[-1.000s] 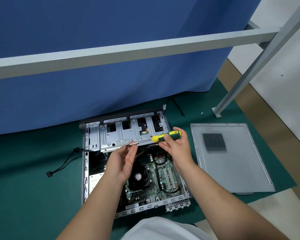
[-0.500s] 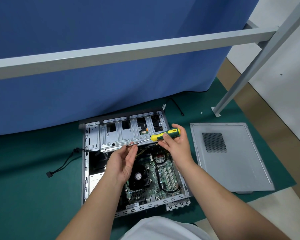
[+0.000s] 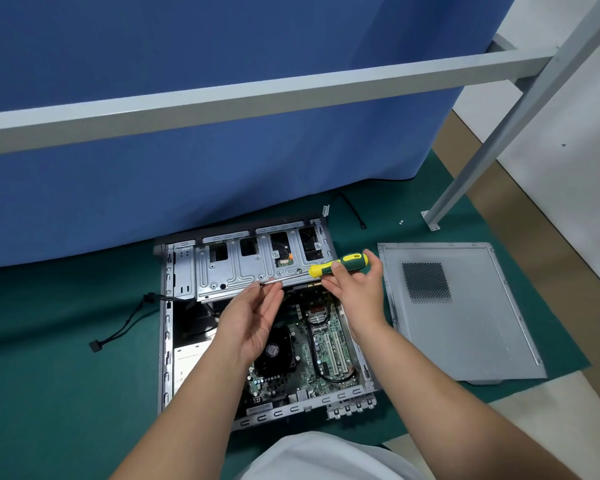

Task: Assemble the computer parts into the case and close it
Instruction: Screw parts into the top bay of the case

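Note:
The open computer case [image 3: 165, 341] lies flat on the green mat, with the motherboard [image 3: 312, 355] and its black cooler fan showing inside. A grey metal drive cage [image 3: 236, 268] spans the far end of the case. My right hand [image 3: 357, 292] holds the yellow and green handle of a screwdriver [image 3: 340, 265] above the cage. My left hand [image 3: 253, 320] pinches the screwdriver's tip between fingertips; whether a screw sits there cannot be told. The grey side panel [image 3: 465, 317] lies flat to the right of the case.
A black cable with a connector [image 3: 96, 345] trails left of the case. Another black cable [image 3: 352, 211] lies behind it. Small screws [image 3: 400, 222] rest near the foot of a grey frame leg [image 3: 432, 220]. A blue curtain and a grey bar stand behind.
Both hands with the screwdriver have held nearly still; my right hand's fingers have shifted slightly on the handle.

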